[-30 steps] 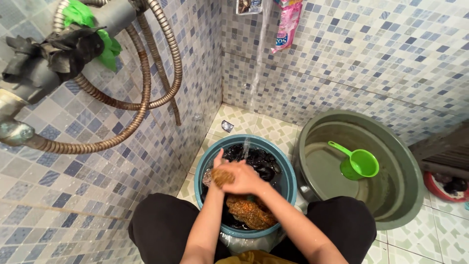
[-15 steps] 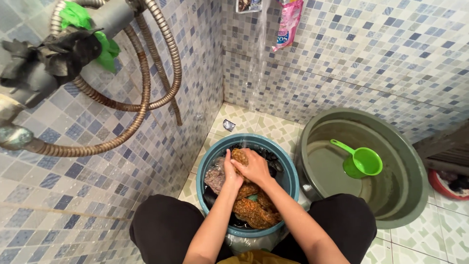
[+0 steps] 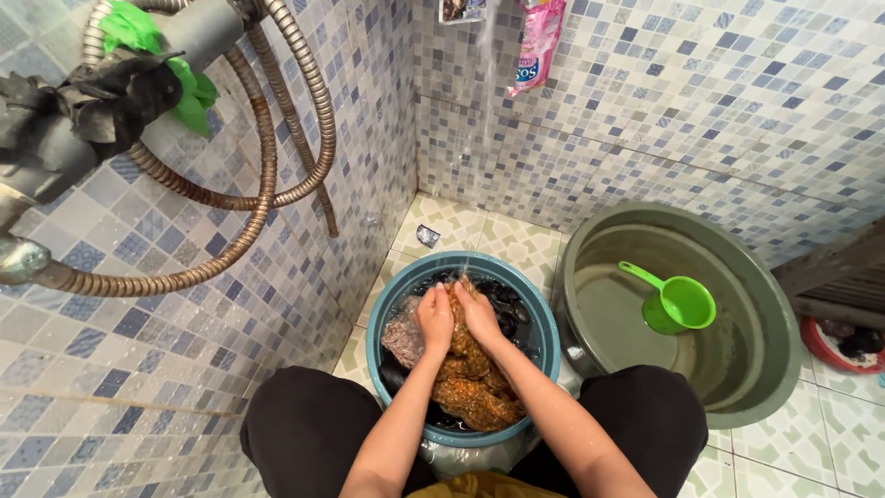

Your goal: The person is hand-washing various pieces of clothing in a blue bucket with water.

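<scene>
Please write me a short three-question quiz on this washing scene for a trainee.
1. True or false: both hands press on the orange patterned cloth inside the teal bucket.
2. Which thing lies in the large grey-green basin? A) a brush B) a green dipper C) a sponge
3. Fill in: a thin stream of water falls into the ____.

Key:
1. True: the left hand and the right hand lie side by side on the cloth.
2. B
3. Teal bucket, just beyond the hands.
</scene>
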